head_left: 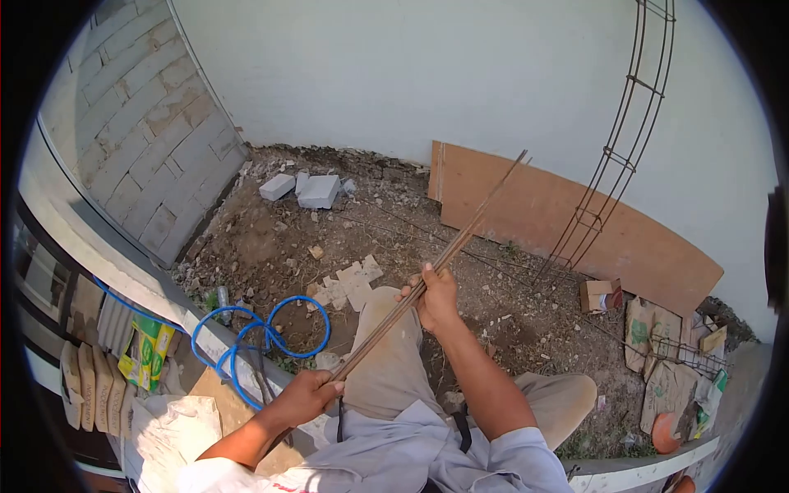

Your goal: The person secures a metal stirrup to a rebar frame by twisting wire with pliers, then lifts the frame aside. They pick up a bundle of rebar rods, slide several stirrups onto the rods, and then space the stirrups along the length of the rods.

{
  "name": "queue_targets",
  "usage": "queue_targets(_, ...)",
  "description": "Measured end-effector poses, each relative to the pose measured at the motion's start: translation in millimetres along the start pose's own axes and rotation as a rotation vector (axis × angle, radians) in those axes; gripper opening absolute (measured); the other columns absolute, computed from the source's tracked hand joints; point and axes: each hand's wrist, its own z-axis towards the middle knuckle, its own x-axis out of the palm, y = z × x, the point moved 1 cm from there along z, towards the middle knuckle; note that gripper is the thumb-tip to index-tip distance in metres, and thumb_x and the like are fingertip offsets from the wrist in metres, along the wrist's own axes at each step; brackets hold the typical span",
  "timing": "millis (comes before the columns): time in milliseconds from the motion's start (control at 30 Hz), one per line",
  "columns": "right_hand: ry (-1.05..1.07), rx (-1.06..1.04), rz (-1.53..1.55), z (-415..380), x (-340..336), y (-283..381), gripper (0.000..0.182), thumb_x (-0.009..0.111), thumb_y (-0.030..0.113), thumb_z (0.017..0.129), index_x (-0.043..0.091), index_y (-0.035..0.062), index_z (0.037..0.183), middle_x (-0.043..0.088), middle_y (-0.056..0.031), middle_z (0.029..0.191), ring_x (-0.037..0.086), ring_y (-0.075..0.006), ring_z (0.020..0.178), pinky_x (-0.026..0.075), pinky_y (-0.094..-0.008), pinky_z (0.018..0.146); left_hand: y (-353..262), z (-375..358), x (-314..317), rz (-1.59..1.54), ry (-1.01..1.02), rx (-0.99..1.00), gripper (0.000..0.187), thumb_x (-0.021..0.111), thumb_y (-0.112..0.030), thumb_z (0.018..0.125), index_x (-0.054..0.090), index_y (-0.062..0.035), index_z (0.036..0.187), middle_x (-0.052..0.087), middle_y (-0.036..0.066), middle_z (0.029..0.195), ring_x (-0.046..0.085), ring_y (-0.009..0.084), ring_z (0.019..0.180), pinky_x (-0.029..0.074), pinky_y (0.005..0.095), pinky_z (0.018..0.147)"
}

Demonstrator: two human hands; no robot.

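A bundle of thin, rusty steel rods (460,238) slants across my lap, its far ends pointing up and to the right. Near its lower end my left hand (306,398) is wrapped round it. Farther up, my right hand (436,299) grips the same bundle, thumb on top. Below the rods are my knees in dusty trousers. Where the bundle's lower end passes behind my left hand and forearm, I cannot make it out fully.
A tall rebar cage (608,156) leans near the white wall, before a plywood sheet (567,222). Pale blocks (319,191) lie on rubble. A blue hose (327,329) coils at left beside a low ledge. Torn sacks and a small cardboard box (600,296) lie right.
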Motion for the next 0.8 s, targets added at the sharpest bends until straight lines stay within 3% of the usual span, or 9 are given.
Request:
queue_targets(167,-0.076,0.156,0.124,-11,-53,-55,0.022,0.045,0.026,0.114,0.041,0.0045,0.109,0.057,-0.0117,0.087,0.068,-0.0297,0.068,0.066,-0.0553,0.066,-8,-9,3,0.377,-0.028,0.063,0.036,0.059,-0.03,0.106,0.068,0.004,0.096,0.068,0.023,0.078,0.069,0.0388,0.077,0.052,0.0496,0.073)
queue_targets(300,-0.113,0.311,0.146,-29,-89,-95,0.027,0.047,0.027,0.113,0.044,0.0006,0.117,0.062,-0.016,0.095,0.073,-0.0382,0.085,0.065,-0.0614,0.08,-5,-11,-1,0.542,0.028,-0.012,0.036,0.06,-0.031,0.105,0.066,0.0048,0.102,0.067,0.031,0.087,0.066,0.0517,0.091,0.05,0.0549,0.08)
queue_targets(400,-0.085,0.371,0.129,-50,-94,-100,0.032,0.049,0.028,0.113,0.047,-0.001,0.126,0.066,-0.0219,0.11,0.073,-0.0439,0.098,0.064,-0.0619,0.087,-6,-12,-20,0.658,0.049,0.028,0.035,0.061,-0.03,0.104,0.066,0.0048,0.097,0.066,0.031,0.087,0.065,0.0506,0.088,0.05,0.0534,0.078)
queue_targets(467,-0.062,0.42,0.126,-57,-96,-104,0.037,0.052,0.032,0.112,0.05,-0.002,0.125,0.067,-0.0241,0.112,0.074,-0.041,0.095,0.066,-0.0565,0.083,-25,-17,-33,0.708,0.037,0.069,0.036,0.063,-0.029,0.102,0.066,0.0046,0.091,0.065,0.03,0.082,0.066,0.0485,0.081,0.048,0.0529,0.074)
queue_targets(500,-0.046,0.42,0.103,-61,-98,-105,0.039,0.054,0.034,0.111,0.051,-0.0026,0.122,0.068,-0.0234,0.108,0.075,-0.0396,0.092,0.066,-0.054,0.079,-21,-15,-43,0.734,0.031,0.071,0.036,0.063,-0.029,0.102,0.066,0.004,0.089,0.063,0.029,0.076,0.065,0.0452,0.075,0.047,0.0521,0.07)
queue_targets(600,-0.025,0.422,0.018,-77,-106,-101,0.046,0.058,0.041,0.108,0.055,-0.0039,0.115,0.07,-0.0213,0.097,0.076,-0.0345,0.082,0.067,-0.0467,0.069,-67,-17,-51,0.858,0.086,-0.108,0.038,0.062,-0.032,0.101,0.068,0.0038,0.091,0.067,0.032,0.088,0.066,0.0508,0.088,0.05,0.0544,0.077)
queue_targets(800,-0.09,0.295,-0.242,-118,-135,-56,0.054,0.06,0.05,0.105,0.06,-0.0036,0.107,0.072,-0.0169,0.086,0.073,-0.0243,0.068,0.064,-0.0365,0.059,-88,4,-50,0.966,0.045,0.168,0.039,0.067,-0.036,0.1,0.067,0.0013,0.087,0.063,0.027,0.075,0.061,0.0496,0.072,0.047,0.0543,0.067)
